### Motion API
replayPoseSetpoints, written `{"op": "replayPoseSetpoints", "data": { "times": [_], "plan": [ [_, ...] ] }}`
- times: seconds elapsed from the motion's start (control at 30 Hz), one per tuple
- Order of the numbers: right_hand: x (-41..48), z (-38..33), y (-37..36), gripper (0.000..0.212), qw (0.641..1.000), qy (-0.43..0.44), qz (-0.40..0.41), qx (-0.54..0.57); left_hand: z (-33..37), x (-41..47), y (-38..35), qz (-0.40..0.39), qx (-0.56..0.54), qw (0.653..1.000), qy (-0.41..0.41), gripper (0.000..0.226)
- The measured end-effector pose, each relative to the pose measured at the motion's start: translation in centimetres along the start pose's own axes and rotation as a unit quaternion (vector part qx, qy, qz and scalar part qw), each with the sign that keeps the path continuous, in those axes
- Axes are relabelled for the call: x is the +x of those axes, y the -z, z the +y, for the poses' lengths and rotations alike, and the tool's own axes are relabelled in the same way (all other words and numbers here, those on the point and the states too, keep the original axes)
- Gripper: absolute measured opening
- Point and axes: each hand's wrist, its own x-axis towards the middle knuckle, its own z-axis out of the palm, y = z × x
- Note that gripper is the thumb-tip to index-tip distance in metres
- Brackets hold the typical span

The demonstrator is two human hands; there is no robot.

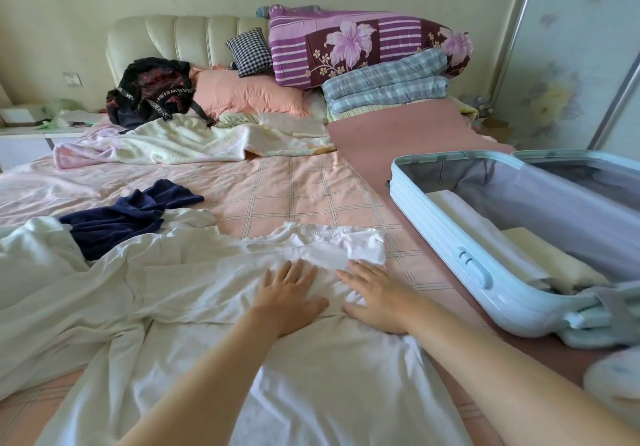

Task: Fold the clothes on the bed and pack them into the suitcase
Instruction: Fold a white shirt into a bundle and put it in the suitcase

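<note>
Head view. Pressing both palms down on a white T-shirt (214,272) spread across the near part of the bed (294,186), collar end pointing toward the headboard (180,37).

Laying the left hand (287,302) flat on the chest area: fingers straight, slightly fanned, gripping nothing. Laying the right hand (375,302) flat just beside it: fingers likewise extended, tips resting at a doubled-over layer of cloth below the collar, holding nothing. Noting a narrow gap between the two hands, no contact.

Logging remaining clothes to the left of the shirt:
- a crumpled navy garment (121,217), partly overlapping the shirt's left sleeve
- a second white garment (41,272), bunched at the left edge

Logging a pale blue suitcase (450,248) lying open on a mauve mat (398,134) along the right side of the bed, near the shirt. Seeing inside its near half a folded white piece (467,217) and a folded cream piece (554,262), touching side by side against grey lining.

Recording at the head of the bed:
- a black backpack (149,92)
- a peach pillow (249,92)
- a checked cushion (251,50)
- a purple floral quilt (363,43), stacked on a folded plaid blanket (384,82)
- a rumpled cream throw (173,140), in front of the pillow

Noting a sliding wardrobe door (571,64) beyond the suitcase.
</note>
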Motion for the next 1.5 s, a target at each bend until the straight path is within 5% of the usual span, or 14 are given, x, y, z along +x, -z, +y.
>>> {"op": "replayPoseSetpoints", "data": {
  "times": [0.27, 0.5, 0.6, 0.73, 0.87, 1.13, 1.33, 1.43, 1.5],
  "plan": [
    [-2.4, 0.9, 1.3, 0.094, 0.998, 0.025, -0.006, -0.052, -2.4, -4.2, 1.5, -0.013, -0.036, 0.999, -0.005, 0.077],
    [-3.4, -1.2, 2.7, 0.065, 0.990, -0.043, -0.035, -0.132, -4.0, -6.3, 1.6, -0.010, -0.022, 0.999, 0.048, 0.056],
    [-2.3, -4.7, 2.7, 0.061, 0.999, -0.009, 0.001, -0.030, -5.9, -7.4, 1.3, -0.003, -0.027, 0.992, 0.125, 0.056],
    [-0.9, -9.4, 1.9, 0.044, 0.998, -0.023, -0.064, -0.001, -8.4, -9.4, 2.3, -0.049, -0.031, 0.991, 0.121, 0.062],
    [1.9, -14.2, 3.9, 0.043, 0.998, -0.034, -0.002, -0.060, -11.0, -11.8, 4.6, 0.036, -0.079, 0.989, 0.116, 0.047],
    [6.9, -29.0, 5.8, 0.042, 0.992, 0.105, 0.015, 0.066, -21.2, -20.2, 7.6, 0.203, 0.065, 0.952, 0.218, 0.053],
    [9.1, -40.3, 5.5, 0.057, 0.975, 0.188, 0.026, 0.113, -28.4, -27.5, 8.7, 0.146, 0.121, 0.941, 0.279, 0.065],
    [9.5, -44.3, 5.0, 0.065, 0.973, 0.210, 0.018, 0.097, -29.3, -29.4, 9.4, 0.122, 0.094, 0.946, 0.284, 0.044],
    [9.6, -46.0, 4.8, 0.052, 0.975, 0.209, 0.021, 0.066, -29.4, -30.4, 9.9, 0.085, 0.044, 0.953, 0.286, 0.030]
  ]
}}
